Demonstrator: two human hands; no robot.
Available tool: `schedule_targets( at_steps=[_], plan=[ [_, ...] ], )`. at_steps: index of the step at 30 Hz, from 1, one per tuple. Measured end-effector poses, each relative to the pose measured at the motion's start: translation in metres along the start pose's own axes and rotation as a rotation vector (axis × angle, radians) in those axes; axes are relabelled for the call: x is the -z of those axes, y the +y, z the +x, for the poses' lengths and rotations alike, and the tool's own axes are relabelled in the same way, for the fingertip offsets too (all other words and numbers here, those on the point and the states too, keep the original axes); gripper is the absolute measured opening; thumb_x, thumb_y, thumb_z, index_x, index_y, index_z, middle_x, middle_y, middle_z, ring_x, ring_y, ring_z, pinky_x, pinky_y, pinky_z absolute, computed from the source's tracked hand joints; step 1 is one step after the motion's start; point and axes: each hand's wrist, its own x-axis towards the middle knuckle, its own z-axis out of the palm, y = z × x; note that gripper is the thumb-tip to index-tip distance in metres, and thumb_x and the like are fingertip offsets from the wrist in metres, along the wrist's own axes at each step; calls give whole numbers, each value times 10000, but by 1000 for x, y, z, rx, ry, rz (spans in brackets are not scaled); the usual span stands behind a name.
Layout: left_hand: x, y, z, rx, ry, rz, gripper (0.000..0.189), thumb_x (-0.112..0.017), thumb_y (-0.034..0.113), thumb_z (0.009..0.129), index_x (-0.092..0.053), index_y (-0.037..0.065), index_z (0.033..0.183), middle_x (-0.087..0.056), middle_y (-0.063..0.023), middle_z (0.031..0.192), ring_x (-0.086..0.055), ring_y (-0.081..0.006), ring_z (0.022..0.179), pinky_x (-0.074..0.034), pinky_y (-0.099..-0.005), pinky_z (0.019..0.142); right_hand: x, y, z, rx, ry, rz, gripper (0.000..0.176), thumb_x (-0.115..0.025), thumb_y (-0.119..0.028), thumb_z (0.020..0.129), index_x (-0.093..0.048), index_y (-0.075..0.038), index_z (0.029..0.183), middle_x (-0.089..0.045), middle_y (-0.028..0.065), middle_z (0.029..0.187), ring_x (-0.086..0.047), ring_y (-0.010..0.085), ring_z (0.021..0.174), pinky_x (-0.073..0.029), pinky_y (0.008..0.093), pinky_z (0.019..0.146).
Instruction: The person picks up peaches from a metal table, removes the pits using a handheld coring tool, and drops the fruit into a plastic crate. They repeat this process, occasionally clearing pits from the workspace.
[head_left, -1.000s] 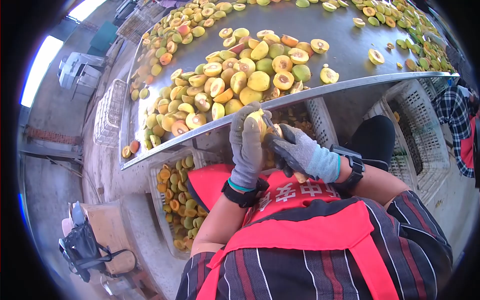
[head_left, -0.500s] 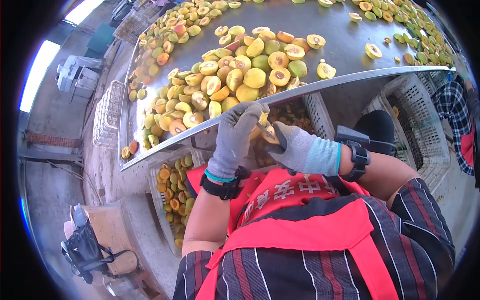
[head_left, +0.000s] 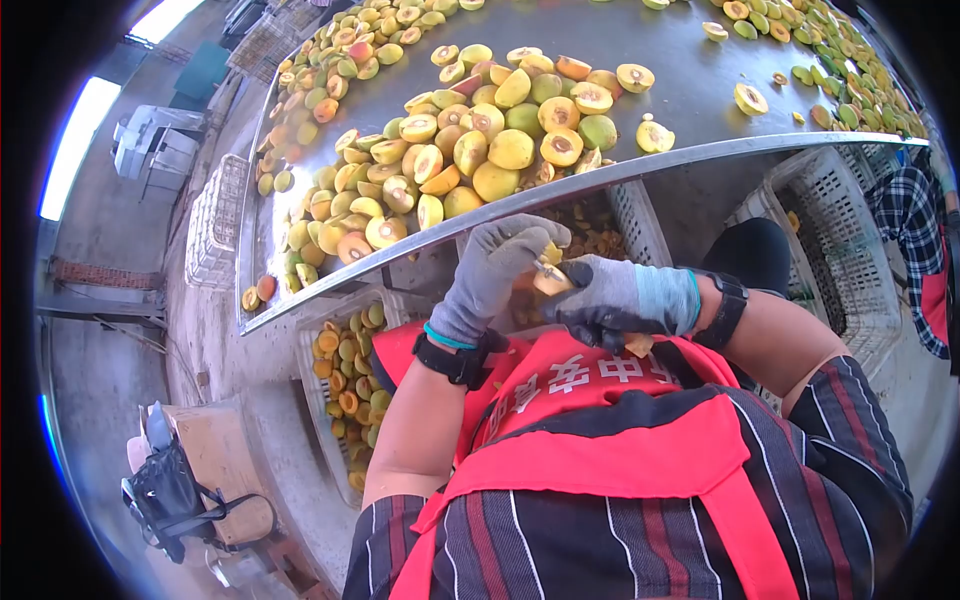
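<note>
Both hands meet in front of the red apron, just below the table's near edge, in grey gloves. My left hand [head_left: 502, 268] is closed, thumb and fingers pinched on a small yellow piece of fruit [head_left: 551, 254]. Against it, my right hand [head_left: 612, 298] grips a cut fruit half [head_left: 552, 279], apricot-like with pale orange flesh, between thumb and curled fingers. Another orange piece of fruit [head_left: 639, 345] shows just below the right hand, over the apron. On the metal table [head_left: 690, 100] beyond lies a heap of halved yellow-green fruit [head_left: 470, 155].
Beneath the table edge, a crate [head_left: 640, 228] contains fruit pieces. A crate of fruit halves [head_left: 352, 385] stands at lower left, and white crates [head_left: 850, 260] stand at right. Another person's checked sleeve [head_left: 905, 205] shows at far right. A black bag [head_left: 165, 490] rests by a cardboard box.
The hands have shifted slightly right. A thin dark tool seen at the fruit earlier is now mostly hidden. The orange piece below my right hand has come into view.
</note>
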Motion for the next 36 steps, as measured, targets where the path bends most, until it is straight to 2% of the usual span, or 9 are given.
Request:
schedule_targets(
  at_steps=[5, 10, 14, 17, 19, 25, 28, 33, 36],
  plan=[
    [-23, 0, 7, -89, 129, -361, 466, -427, 401, 903, -539, -27, 1051, -620, -149, 847, -604, -201, 735, -502, -295, 652, 5, 14, 7, 98, -246, 660, 156, -530, -201, 893, -510, -59, 833, -439, -1, 542, -387, 56, 360, -315, 197, 335],
    [-35, 2, 9, -212, 377, -146, 400, -353, 349, 944, -522, -1, 1036, -607, -109, 786, -575, -156, 727, -471, -264, 635, -2, 24, 14, 256, -262, 860, 143, -493, -199, 911, -473, -82, 831, -424, -2, 535, -339, 52, 335, -277, 198, 334],
    [18, 12, -20, -246, 473, -607, 477, -375, 476, 922, -534, 41, 1040, -611, -79, 796, -476, -118, 468, -372, -232, 391, 15, 37, 16, 291, -263, 1004, 154, -467, -222, 916, -495, -79, 866, -430, -3, 537, -352, 61, 345, -274, 203, 347],
    [76, 42, -82, -201, 955, 324, 391, -573, 349, 856, -573, 13, 1056, -622, -122, 882, -565, -160, 627, -455, -256, 528, 29, 47, 3, 175, 154, 447, 193, -538, -260, 879, -527, -68, 882, -492, 20, 568, -450, 91, 410, -352, 212, 370],
    [118, 55, -114, 36, 915, 1041, 382, -633, 252, 815, -572, -23, 1074, -612, -140, 957, -585, -196, 798, -481, -300, 691, 39, 60, 2, 109, 143, 339, 216, -556, -279, 866, -533, -65, 885, -508, 29, 579, -471, 102, 425, -372, 222, 381],
    [113, 37, -37, 18, 695, 1219, 252, -585, 216, 821, -622, -3, 940, -626, -103, 814, -584, -152, 792, -451, -278, 724, 26, 44, 15, 10, 191, 231, 260, -583, -309, 835, -550, -62, 910, -535, 50, 600, -518, 132, 462, -403, 250, 405],
    [87, 28, 23, 495, 479, 1635, 517, -577, 543, 743, -649, 46, 863, -638, -169, 896, -598, -305, 891, -451, -383, 782, 23, 40, 11, 52, 219, 234, 263, -577, -313, 839, -552, -63, 919, -538, 53, 603, -513, 130, 459, -403, 251, 406],
    [120, 17, 34, 403, 475, 1578, 413, -603, 439, 778, -656, 31, 825, -647, -161, 881, -627, -283, 813, -475, -371, 696, 27, 47, 1, 92, 301, 275, 271, -566, -314, 852, -547, -57, 935, -545, 56, 617, -504, 127, 449, -398, 253, 404],
    [124, 15, 6, 46, 652, 370, 134, -551, 168, 871, -626, 59, 891, -650, -74, 741, -576, -138, 474, -459, -267, 419, 30, 43, -2, 140, 310, 334, 285, -563, -331, 864, -539, -63, 958, -553, 50, 660, -517, 122, 482, -402, 243, 425]
  ],
)
